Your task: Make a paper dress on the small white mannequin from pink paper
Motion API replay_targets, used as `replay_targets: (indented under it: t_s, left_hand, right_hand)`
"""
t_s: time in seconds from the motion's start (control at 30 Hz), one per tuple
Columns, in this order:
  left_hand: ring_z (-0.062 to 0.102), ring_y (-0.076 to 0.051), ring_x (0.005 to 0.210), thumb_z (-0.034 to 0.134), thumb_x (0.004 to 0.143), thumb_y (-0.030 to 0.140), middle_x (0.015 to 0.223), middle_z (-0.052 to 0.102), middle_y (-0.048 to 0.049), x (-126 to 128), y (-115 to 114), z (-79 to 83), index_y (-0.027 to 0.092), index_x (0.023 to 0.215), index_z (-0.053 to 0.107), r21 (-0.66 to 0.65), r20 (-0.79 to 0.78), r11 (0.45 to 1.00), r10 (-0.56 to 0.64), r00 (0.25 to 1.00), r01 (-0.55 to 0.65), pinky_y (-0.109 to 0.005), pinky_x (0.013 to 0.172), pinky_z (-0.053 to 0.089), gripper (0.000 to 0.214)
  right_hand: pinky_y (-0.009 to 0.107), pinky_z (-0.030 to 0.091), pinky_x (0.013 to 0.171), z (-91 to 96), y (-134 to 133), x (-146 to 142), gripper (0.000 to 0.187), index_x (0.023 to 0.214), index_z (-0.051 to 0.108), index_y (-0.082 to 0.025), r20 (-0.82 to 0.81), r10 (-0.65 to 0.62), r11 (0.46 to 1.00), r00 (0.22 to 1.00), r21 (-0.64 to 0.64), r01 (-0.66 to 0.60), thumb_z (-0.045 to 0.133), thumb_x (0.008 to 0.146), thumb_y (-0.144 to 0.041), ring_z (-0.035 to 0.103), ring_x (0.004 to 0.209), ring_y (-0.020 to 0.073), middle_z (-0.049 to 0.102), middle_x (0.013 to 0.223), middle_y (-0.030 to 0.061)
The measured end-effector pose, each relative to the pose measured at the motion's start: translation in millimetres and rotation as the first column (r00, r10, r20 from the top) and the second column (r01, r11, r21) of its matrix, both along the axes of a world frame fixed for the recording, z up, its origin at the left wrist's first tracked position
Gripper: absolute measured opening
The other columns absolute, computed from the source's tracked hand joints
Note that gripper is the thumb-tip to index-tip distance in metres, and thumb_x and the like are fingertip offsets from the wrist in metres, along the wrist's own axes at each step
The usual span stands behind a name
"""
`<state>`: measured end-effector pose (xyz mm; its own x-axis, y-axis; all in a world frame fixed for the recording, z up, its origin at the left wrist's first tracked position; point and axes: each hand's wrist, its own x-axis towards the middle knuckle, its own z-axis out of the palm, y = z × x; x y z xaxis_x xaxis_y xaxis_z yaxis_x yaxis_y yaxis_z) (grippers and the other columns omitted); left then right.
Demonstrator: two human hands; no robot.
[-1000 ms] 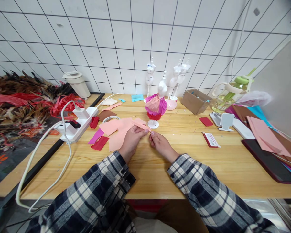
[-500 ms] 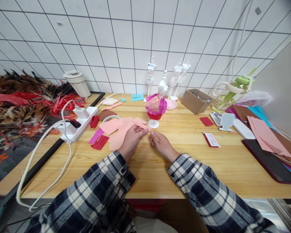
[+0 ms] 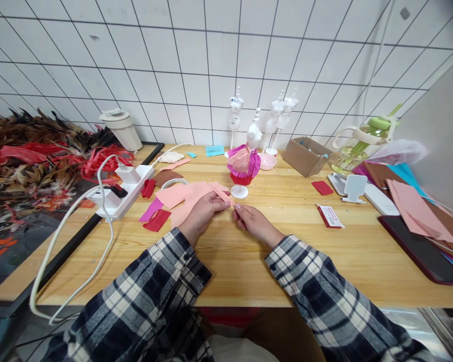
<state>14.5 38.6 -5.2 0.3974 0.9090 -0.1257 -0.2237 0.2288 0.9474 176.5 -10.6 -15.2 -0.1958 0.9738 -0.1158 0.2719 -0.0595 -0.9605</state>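
Note:
My left hand (image 3: 204, 213) and my right hand (image 3: 253, 221) meet at the middle of the wooden table (image 3: 249, 251). Both pinch the near edge of a light pink paper sheet (image 3: 184, 196) that lies spread to the left. Just behind the fingertips stands a small white mannequin stand (image 3: 242, 168) dressed in a pink, magenta and red fringed paper skirt. Red and magenta paper scraps (image 3: 154, 216) lie left of the pink sheet.
A white power strip (image 3: 123, 193) with cables sits at the left, beside a heap of feathers (image 3: 33, 156). White mannequins (image 3: 279, 118), a cardboard box (image 3: 304, 156), a green-lidded bottle (image 3: 358, 143) and stacked coloured sheets (image 3: 419, 211) stand at the back and right.
Both hands have stayed pinching the pink paper's edge, shifting only slightly. The view has drifted a little.

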Motion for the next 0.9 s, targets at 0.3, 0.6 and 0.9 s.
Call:
replay_targets:
  t_s: [0.3,0.6,0.9]
  left_hand:
    - [0.063,-0.015,0.074,0.080,0.058,0.018,0.077,0.069,-0.0029,-7.8,5.1,-0.1,0.014,0.100,0.065,-0.067,0.010,0.994,-0.089,0.996,0.089,-0.028,0.078,0.043,0.045]
    - [0.065,-0.017,0.075,0.081,0.059,0.018,0.078,0.071,-0.0046,-9.4,6.3,-3.0,0.013,0.100,0.066,-0.070,0.014,0.992,-0.102,0.995,0.103,-0.030,0.079,0.045,0.044]
    - [0.065,-0.017,0.074,0.081,0.059,0.018,0.080,0.071,-0.0052,-9.3,7.2,-3.3,0.013,0.100,0.066,-0.063,0.029,0.990,-0.125,0.992,0.127,-0.029,0.076,0.046,0.043]
  right_hand:
    - [0.024,0.028,0.049,7.1,-2.4,0.4,0.045,0.069,0.048,-0.019,0.015,0.040,0.998,0.999,-0.045,-0.039,0.031,0.094,-0.053,0.033,0.045,0.0094,0.040,0.049,-0.0054]
    - [0.023,0.026,0.049,4.7,-2.2,1.3,0.046,0.068,0.047,-0.019,0.005,0.054,0.998,0.999,-0.034,-0.054,0.033,0.092,-0.056,0.032,0.046,0.0091,0.038,0.050,-0.0058]
    - [0.024,0.026,0.050,3.4,-0.7,2.4,0.049,0.066,0.047,-0.019,0.029,0.063,0.998,0.998,-0.015,-0.062,0.034,0.089,-0.060,0.032,0.047,0.0091,0.040,0.051,-0.0054]
